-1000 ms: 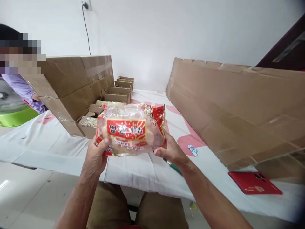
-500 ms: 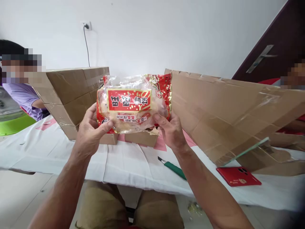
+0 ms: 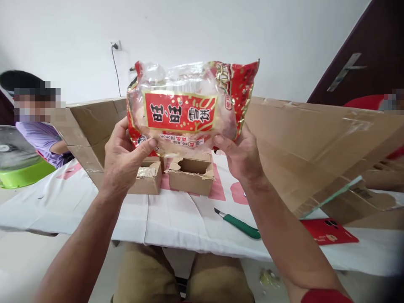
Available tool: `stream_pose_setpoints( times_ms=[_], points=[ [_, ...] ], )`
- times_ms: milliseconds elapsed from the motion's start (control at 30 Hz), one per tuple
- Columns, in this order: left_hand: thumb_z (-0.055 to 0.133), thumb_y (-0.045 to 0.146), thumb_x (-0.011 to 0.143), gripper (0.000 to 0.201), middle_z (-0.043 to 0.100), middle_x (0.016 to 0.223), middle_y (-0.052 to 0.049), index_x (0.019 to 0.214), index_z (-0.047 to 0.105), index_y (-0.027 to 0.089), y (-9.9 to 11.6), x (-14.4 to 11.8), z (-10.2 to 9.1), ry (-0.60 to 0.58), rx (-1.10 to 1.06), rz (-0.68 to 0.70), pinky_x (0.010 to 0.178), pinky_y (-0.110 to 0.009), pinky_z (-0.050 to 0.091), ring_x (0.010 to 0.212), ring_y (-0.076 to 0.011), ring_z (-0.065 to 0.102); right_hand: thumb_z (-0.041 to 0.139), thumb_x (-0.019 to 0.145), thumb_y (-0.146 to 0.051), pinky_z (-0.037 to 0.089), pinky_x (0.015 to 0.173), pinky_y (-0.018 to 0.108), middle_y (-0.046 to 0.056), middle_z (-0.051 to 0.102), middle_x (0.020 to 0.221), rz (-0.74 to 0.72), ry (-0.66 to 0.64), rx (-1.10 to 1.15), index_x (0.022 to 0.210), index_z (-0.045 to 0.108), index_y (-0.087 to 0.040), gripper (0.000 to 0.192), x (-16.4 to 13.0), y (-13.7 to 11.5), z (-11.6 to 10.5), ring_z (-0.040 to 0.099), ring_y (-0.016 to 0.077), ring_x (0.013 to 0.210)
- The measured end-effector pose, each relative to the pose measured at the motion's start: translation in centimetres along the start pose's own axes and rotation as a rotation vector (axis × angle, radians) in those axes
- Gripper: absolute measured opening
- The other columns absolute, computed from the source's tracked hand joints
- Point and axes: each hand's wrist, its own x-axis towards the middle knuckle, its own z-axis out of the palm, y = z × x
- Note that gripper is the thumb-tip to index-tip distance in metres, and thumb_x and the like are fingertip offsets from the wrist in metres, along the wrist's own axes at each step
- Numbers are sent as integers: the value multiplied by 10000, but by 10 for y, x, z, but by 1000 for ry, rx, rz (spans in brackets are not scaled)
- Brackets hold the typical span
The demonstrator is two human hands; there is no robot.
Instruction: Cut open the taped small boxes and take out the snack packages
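Observation:
Between my two hands, raised above the table, is a bag of rice crackers [image 3: 181, 111], clear plastic with red and gold printed ends and a red label. My left hand [image 3: 124, 153] is closed on its left end, thumb across the front. At the lower right end my right hand [image 3: 241, 153] grips it the same way; the fingers of both hands are partly hidden behind the bag. Below it stand a small open cardboard box [image 3: 191, 182] with a torn rim and another small box [image 3: 151, 181] to its left, partly covered by my left hand.
A green box cutter [image 3: 241, 226], blade exposed, lies near the table's front edge. Right of it is a red phone [image 3: 334, 231], partly behind my forearm. Large cardboard panels stand at left [image 3: 85, 130] and right [image 3: 299, 147]. A person in purple [image 3: 41, 134] sits at far left.
Both hands have lifted the bag higher and closer to me, its right end tilting upward. More of the small boxes beneath now shows. The head view has shifted slightly.

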Motion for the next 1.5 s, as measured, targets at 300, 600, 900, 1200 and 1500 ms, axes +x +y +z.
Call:
stream_pose_setpoints(
  times_ms=[300, 600, 900, 1200, 1500],
  points=[
    [918, 319, 774, 560, 784, 1182, -18, 1264, 668, 211, 6, 9, -15, -128, 40, -54, 979, -390, 615, 1108, -215, 740, 864, 815, -526, 628, 930, 421, 21, 757, 1110, -50, 4, -97, 1141, 673, -266, 458, -1, -3, 0, 732, 227, 1052],
    [924, 305, 737, 506, 776, 979, -30, 1198, 726, 241, 2, -67, -119, -71, 236, -462, 768, -314, 643, 921, -213, 750, 834, 819, -353, 595, 898, 421, 62, 752, 1150, 95, -252, -422, 1195, 680, -237, 422, -68, 38, 58, 713, 271, 1038],
    [871, 501, 680, 586, 751, 1080, -76, 1123, 659, 181, -57, -156, -205, 34, 498, -911, 866, -449, 634, 981, -270, 722, 773, 753, -222, 540, 936, 456, 101, 737, 1077, 404, -367, -546, 1070, 647, -217, 342, -161, 159, 144, 686, 322, 1044],
    [823, 472, 647, 686, 711, 1284, -115, 1238, 619, 191, -115, -154, -245, 62, 639, -884, 1037, -511, 541, 1148, -302, 675, 746, 764, -240, 511, 986, 484, 143, 719, 1172, 488, -409, -605, 1159, 620, -186, 418, -163, 212, 175, 660, 340, 1118],
    [751, 509, 685, 1000, 541, 1545, -227, 1551, 390, 162, -131, -181, -241, 144, 721, -884, 1160, -591, 429, 1411, -397, 542, 806, 779, -290, 489, 1006, 458, 132, 741, 1264, 564, -480, -593, 1280, 609, -199, 546, -176, 223, 170, 676, 324, 1174]
  ],
)
